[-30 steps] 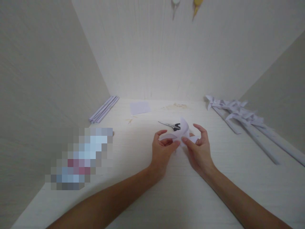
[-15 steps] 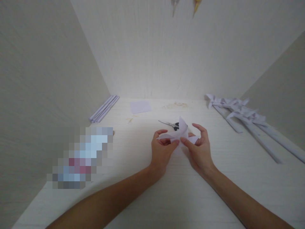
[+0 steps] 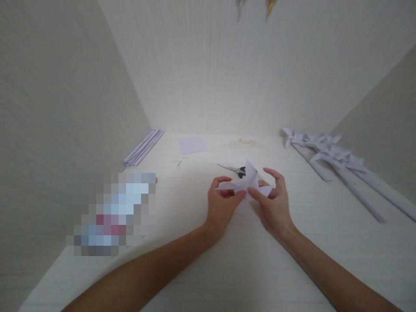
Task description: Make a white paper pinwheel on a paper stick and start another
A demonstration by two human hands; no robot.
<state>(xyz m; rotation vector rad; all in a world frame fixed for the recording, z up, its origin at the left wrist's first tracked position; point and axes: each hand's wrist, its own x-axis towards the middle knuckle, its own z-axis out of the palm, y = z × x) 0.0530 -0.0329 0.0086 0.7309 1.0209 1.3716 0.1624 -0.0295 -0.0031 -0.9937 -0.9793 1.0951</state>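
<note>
A white paper pinwheel (image 3: pixel 249 178), its blades folded in toward the middle, is held between both hands above the table. My left hand (image 3: pixel 222 203) pinches it from the left, thumb near the centre and fingers behind a blade. From the right, my right hand (image 3: pixel 274 206) grips it with the thumb close to the centre; its index finger is raised and curved away from the paper. Just beyond the pinwheel lie scissors (image 3: pixel 231 167) with black handles, partly covered by a blade. The fingertips behind the paper are hidden.
Rolled paper sticks (image 3: pixel 143 148) lie at the back left, near a paper sheet (image 3: pixel 193 145) and thin yellowish pieces (image 3: pixel 178 163). Small scraps (image 3: pixel 243 143) lie by the back wall. Several pinwheels on sticks (image 3: pixel 338 151) rest at the right. A pixelated object (image 3: pixel 123 203) is at the left.
The hands and pinwheel keep nearly the same pose. The whole view has shifted very slightly; nothing has been let go or taken up.
</note>
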